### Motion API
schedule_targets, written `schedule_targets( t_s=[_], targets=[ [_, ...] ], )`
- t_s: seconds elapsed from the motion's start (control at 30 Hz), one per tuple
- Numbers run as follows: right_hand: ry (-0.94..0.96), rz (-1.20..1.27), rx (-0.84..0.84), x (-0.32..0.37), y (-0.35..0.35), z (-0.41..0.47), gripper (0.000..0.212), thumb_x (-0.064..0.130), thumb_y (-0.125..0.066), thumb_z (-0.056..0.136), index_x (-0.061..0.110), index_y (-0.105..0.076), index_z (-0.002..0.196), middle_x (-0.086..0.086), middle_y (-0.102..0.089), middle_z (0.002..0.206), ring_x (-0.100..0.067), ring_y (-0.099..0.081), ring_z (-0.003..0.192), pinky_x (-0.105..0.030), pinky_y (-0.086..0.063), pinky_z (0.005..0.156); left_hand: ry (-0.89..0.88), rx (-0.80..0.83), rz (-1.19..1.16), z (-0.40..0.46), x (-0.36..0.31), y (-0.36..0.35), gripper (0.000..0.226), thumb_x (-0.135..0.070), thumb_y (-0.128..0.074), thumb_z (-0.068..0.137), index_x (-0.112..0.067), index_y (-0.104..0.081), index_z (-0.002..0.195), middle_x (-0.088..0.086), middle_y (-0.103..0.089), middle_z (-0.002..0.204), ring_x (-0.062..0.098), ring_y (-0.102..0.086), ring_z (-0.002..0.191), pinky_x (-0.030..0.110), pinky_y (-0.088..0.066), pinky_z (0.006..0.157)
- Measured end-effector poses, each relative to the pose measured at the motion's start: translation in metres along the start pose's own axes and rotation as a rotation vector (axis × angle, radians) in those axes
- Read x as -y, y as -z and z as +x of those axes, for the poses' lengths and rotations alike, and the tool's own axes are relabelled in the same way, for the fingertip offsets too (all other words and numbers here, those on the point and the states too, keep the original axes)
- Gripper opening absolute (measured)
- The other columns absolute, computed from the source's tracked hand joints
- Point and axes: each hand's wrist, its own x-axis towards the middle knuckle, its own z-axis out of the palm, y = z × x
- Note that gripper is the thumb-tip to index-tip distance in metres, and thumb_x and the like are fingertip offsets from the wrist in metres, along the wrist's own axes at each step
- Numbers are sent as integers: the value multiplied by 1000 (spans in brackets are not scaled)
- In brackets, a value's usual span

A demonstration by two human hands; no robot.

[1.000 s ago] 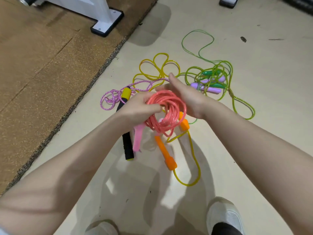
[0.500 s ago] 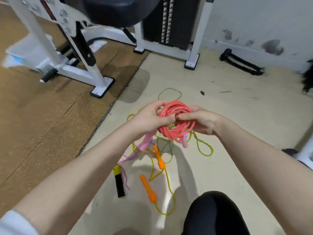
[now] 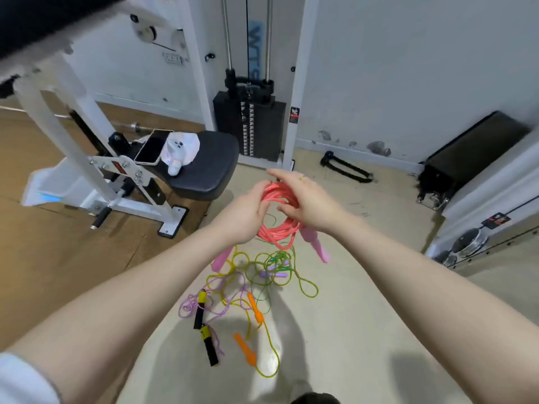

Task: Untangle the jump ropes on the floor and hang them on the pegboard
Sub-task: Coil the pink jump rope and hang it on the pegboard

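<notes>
A coiled pink jump rope hangs in the air between my hands, its two pink handles dangling below. My left hand grips the coil's left side. My right hand holds the coil's top right, fingers curled over it. Below on the floor lie the other ropes in a loose tangle: a green rope with purple handles, a yellow rope with orange handles, and a lilac rope with black and yellow handles. No pegboard is in view.
A white weight machine with a black seat stands at the left on a brown mat; a phone and a white cloth lie on the seat. A weight stack is against the far wall. Black gear sits at right.
My view has lifted from the floor toward the wall as I rose. Both hands carried the pink coil up and away from the tangle, which stays on the floor.
</notes>
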Motion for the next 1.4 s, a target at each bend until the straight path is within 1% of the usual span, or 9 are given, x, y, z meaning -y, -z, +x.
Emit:
schedule_targets(
  t_s=[0.17,0.33,0.5,0.73,0.9,1.0,1.1,1.3,1.4],
  targets=[
    [60,-173,-158,51,87,14,50,4,-45,87,15,-41,136,-12,-50,115,-33,-56,100,-45,-46,86,-149,-81,84,23,-70,82,42,-19,-36,99,-11,-30,140,14,-53,128,30,-54,112,31,-39,84],
    [3,-260,-269,32,141,33,48,7,-42,91,21,-40,136,-10,-47,118,-39,-58,91,-46,-48,81,-255,-88,161,75,-112,102,48,-28,-42,96,-14,-31,140,12,-55,127,30,-54,114,40,-43,91],
    [-63,-394,-159,-20,209,66,54,4,-40,90,21,-29,141,-9,-38,125,-36,-55,84,-36,-42,72,-208,-32,222,150,-158,97,66,-33,-56,87,-20,-25,144,9,-63,111,27,-59,103,34,-47,81],
    [-93,-475,-247,-92,315,106,51,5,-37,91,14,-30,140,-14,-39,125,-41,-56,87,-37,-34,69,-297,-143,141,264,-235,88,43,-26,-34,99,-20,-31,141,13,-64,109,30,-60,94,41,-48,83],
    [-111,-428,-414,-146,373,141,48,8,-41,88,19,-39,134,-11,-43,122,-44,-57,88,-47,-47,77,-359,-202,67,354,-272,84,40,-29,-31,100,-18,-34,139,8,-60,121,27,-56,107,38,-44,89],
    [-110,-336,-469,-185,412,165,44,14,-46,92,20,-39,136,-8,-45,125,-36,-55,102,-42,-45,87,-404,-209,41,421,-291,80,38,-30,-32,100,-19,-39,136,10,-59,120,28,-54,112,40,-43,92],
    [-98,-288,-486,-231,451,194,50,18,-52,92,18,-36,139,-7,-45,130,-27,-50,116,-40,-40,98,-482,-202,-6,490,-311,76,35,-27,-38,99,-18,-45,132,9,-62,117,25,-55,109,26,-38,85],
    [-132,-306,-636,-326,545,281,39,21,-55,92,11,-44,128,-9,-51,126,-23,-49,117,-30,-36,93,-514,-188,-155,639,-354,87,32,-28,-58,90,-20,-55,120,-7,-60,79,1,-54,63,9,-38,56],
    [-97,-318,-677,-359,597,323,32,20,-53,93,12,-47,123,-7,-53,120,-24,-53,110,-35,-40,90,-534,-172,-225,715,-381,102,29,-34,-62,86,-26,-54,113,-7,-58,76,4,-53,61,20,-43,61]
  ],
)
